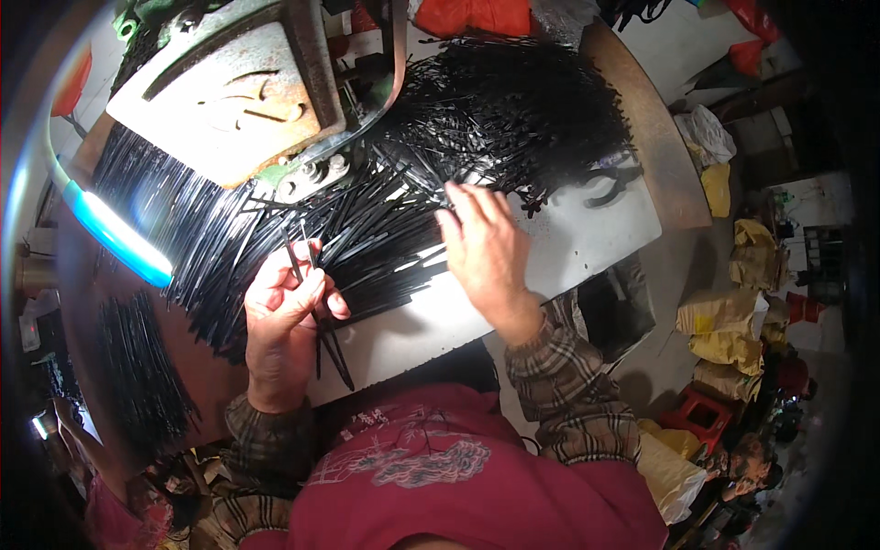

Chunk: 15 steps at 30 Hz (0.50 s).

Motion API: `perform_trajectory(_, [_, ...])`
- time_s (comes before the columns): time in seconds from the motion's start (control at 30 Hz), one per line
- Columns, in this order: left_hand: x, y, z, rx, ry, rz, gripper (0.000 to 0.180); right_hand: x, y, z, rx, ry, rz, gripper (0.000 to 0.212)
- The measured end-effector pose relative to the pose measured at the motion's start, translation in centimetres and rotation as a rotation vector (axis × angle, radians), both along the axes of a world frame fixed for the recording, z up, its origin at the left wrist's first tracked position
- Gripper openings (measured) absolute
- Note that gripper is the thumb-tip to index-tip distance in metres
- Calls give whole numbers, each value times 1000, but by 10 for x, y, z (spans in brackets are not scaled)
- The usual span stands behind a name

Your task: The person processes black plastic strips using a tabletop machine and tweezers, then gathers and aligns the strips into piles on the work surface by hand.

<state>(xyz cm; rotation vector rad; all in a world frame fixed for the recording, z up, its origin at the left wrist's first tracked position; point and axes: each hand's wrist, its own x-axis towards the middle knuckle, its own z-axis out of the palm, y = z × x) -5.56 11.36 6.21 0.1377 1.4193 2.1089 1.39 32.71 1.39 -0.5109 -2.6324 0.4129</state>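
Observation:
My left hand (289, 307) is closed around a couple of thin black strips (332, 346), pinched between thumb and fingers, their lower ends hanging over the table's front edge. My right hand (490, 252) reaches to the near edge of a tangled heap of short black pieces (541, 101). Its thumb and fingers are apart, and I see nothing held in it; the fingertips are close to the heap. Between and beyond my hands lies a thick layer of long, glossy black strips (367, 243). A metal machine with a pale, rust-stained plate (229, 105) stands over them.
A lit lamp (119, 238) on a bent arm hangs at the left. Another bundle of black strips (142, 367) lies at the far left. Pliers-like handles (605, 188) rest on the white tabletop (623, 225). Yellow sacks (724, 325) and a red stool (701, 412) stand on the right.

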Motion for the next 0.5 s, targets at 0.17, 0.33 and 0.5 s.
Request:
perform_trajectory(0.17, [-1, -1, -3, 1, -35, -9, 30, 11, 15, 3, -49, 207, 29, 23])
perform_trajectory(0.33, [-3, 0, -6, 2, -60, -20, 31, 18, 47, 9, 132, 149, 142, 19])
perform_trajectory(0.5, [-2, 3, -8, -16, -68, -35, 31, 20, 62, 12, 94, 101, 287, 19])
